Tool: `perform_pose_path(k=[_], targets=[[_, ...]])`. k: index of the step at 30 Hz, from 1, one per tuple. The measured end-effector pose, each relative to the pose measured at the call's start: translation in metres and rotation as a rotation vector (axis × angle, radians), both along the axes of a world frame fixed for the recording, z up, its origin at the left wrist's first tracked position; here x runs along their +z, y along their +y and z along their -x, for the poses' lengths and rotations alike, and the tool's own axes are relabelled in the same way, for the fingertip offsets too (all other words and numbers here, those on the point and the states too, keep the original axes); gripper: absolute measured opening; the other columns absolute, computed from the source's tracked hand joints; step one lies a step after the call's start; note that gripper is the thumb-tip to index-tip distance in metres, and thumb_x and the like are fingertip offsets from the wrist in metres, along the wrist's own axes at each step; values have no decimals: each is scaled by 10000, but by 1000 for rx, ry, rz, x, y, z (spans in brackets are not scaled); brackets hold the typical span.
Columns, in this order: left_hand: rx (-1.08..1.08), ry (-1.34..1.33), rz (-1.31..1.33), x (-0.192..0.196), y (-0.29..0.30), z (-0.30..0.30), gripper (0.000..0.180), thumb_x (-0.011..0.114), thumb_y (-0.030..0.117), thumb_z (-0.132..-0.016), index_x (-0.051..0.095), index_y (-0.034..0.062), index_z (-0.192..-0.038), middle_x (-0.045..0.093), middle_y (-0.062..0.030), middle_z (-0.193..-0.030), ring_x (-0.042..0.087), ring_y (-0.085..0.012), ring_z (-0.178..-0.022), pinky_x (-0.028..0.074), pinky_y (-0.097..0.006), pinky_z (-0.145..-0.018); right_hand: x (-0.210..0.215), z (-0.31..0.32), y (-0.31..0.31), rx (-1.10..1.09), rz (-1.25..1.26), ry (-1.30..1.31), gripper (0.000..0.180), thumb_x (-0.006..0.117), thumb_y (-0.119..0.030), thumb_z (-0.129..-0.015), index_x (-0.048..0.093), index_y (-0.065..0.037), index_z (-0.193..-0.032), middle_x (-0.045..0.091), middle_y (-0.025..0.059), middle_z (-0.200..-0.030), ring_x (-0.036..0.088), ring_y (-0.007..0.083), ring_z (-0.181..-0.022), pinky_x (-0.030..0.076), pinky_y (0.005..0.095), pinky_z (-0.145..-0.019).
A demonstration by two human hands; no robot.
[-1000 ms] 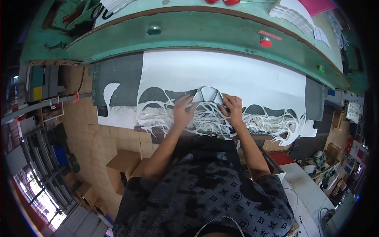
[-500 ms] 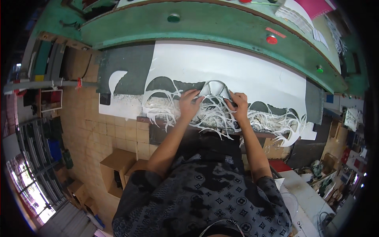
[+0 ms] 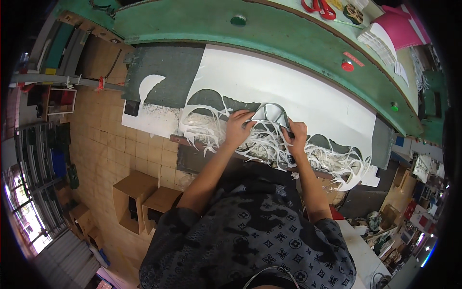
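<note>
A half-round metal cutting die [image 3: 270, 104] with inner spokes lies on a wide white sheet [image 3: 298, 86], along its near, cut-away edge. My left hand [image 3: 238, 129] grips the die's left end, fingers bent over its rim. At the opposite end my right hand [image 3: 296, 136] holds it between thumb and fingers. Below and between my hands, a tangle of thin white offcut strips [image 3: 262, 142] spreads along the near edge. Curved gaps in the sheet show the dark green bed [image 3: 173, 60] underneath.
Behind the sheet runs a green machine beam [image 3: 288, 41] with a dark green button [image 3: 238, 19], a red button [image 3: 347, 65] and a bright green one [image 3: 394, 106]. Red-handled scissors [image 3: 320, 8] and stacked white pieces [image 3: 378, 41] sit above it. Cardboard boxes [image 3: 136, 185] stand on the tiled floor.
The whole view has shifted and tilted a little, bringing the scissors into sight. Both hands stay on the die, which keeps about the same place on the sheet.
</note>
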State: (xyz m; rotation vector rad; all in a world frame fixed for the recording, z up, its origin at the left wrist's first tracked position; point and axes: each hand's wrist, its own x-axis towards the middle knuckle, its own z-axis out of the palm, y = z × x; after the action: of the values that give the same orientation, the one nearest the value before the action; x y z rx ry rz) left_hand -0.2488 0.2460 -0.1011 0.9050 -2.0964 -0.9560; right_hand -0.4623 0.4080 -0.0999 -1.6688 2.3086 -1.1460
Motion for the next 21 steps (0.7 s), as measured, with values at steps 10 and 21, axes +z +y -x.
perform_pose_path(k=[10,21], targets=[[-26,-113,121,45,-1,-1,545,840,104,-831,666,15,-1340,715,-199,-1237,670,-400,-1145,530,-446,-1004,73,7,14,-97,-117,-372,450,804,-98,-879,691,-2,-1304,731,198,-1108,696,345,-1014,536,418,-940],[548,411,142,169,-82,19,832,644,407,-1052,226,-31,-1623,266,-262,-1670,318,-372,-1531,290,-476,-1236,64,-60,116,106,-190,-128,386,874,-110,-769,759,-72,-1135,715,100,-1139,659,333,-1070,515,457,-938]])
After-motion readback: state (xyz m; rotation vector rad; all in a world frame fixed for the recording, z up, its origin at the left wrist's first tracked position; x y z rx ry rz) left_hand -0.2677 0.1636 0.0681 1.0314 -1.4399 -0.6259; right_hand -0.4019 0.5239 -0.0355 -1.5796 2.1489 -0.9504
